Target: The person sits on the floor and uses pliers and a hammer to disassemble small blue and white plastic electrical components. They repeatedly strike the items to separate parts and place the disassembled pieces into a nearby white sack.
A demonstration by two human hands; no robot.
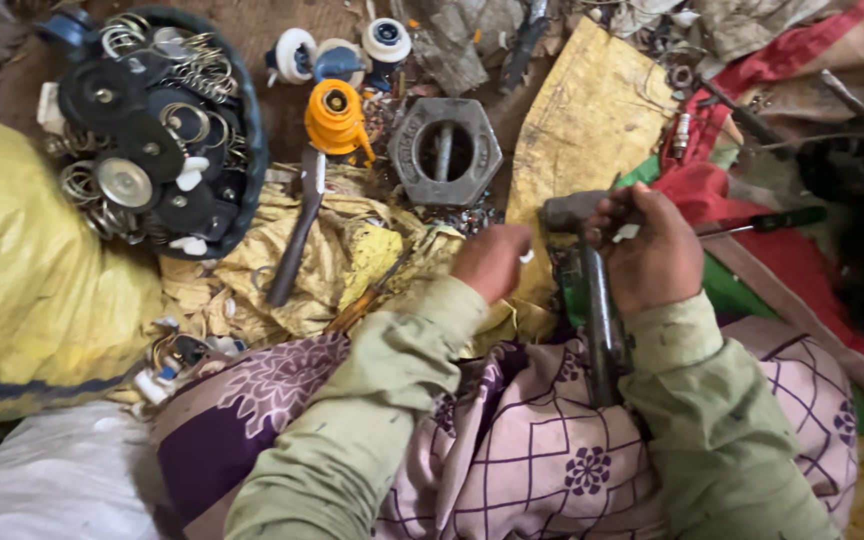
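The person sits on the floor with a purple and pink patterned cloth over the lap. The right hand is wrapped tight around the dark grey metal hammer, up near its head, with the handle running down toward the lap. It also pinches a tiny white bit between finger and thumb. The left hand is curled into a loose fist just left of the hammer, on the crumpled yellow plastic sheet; I cannot tell what it grips, only a speck of white at its edge.

Far left sits a dark round basket full of black discs and wire rings. A grey six-sided metal block and an orange plastic cap lie beyond the hands.

The two hands are very close. The hammer could hit a finger, I think, or the little white bit could drop and get lost in the mess.
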